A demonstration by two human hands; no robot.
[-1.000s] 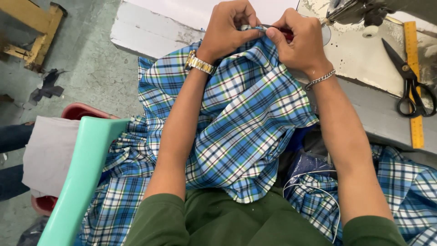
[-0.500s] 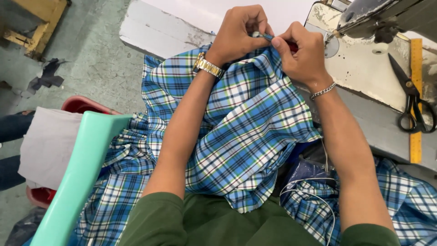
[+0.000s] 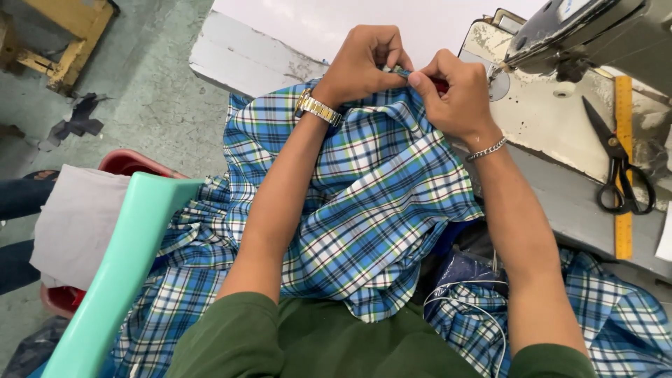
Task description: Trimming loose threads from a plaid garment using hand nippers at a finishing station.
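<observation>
A blue, white and green plaid fabric (image 3: 378, 203) is draped over my lap and the table's edge. My left hand (image 3: 364, 63), with a gold watch at the wrist, pinches the top edge of the cloth. My right hand (image 3: 455, 91), wearing a silver bracelet, pinches the same edge right beside it, fingertips touching. A small red thing shows between the right fingers; I cannot tell what it is.
A sewing machine (image 3: 588, 35) stands at the upper right on a worn table (image 3: 560, 203). Black scissors (image 3: 619, 168) lie by a yellow ruler (image 3: 623, 140). A mint-green chair back (image 3: 119, 273) and a red bin (image 3: 126, 164) with grey cloth are at left.
The view has shifted slightly, so hands and cloth sit lower in the frame. Both hands keep pinching the cloth's top edge, fingers working close together.
</observation>
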